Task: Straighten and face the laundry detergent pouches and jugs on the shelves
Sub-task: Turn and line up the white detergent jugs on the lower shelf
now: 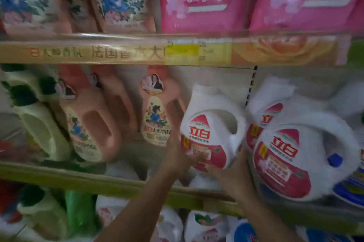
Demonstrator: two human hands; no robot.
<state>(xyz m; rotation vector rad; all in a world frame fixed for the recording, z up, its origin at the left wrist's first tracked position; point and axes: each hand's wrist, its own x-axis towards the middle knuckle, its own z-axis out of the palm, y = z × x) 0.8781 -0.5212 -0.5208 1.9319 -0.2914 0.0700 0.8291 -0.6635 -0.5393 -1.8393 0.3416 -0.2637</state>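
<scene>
On the middle shelf (78,177), left hand (183,156) at seven o'clock and right hand (233,175) at five clasp the tilted white jug (211,121), apparently squaring its label forward.

Store shelving fills the view. The upper shelf edge (98,54) carries a gold printed strip and a yellow price tag (182,50). Behind the middle shelf (59,173), a pale back panel (216,76) meets a dark slotted upright (253,88) toward the right. The light is dim.
</scene>
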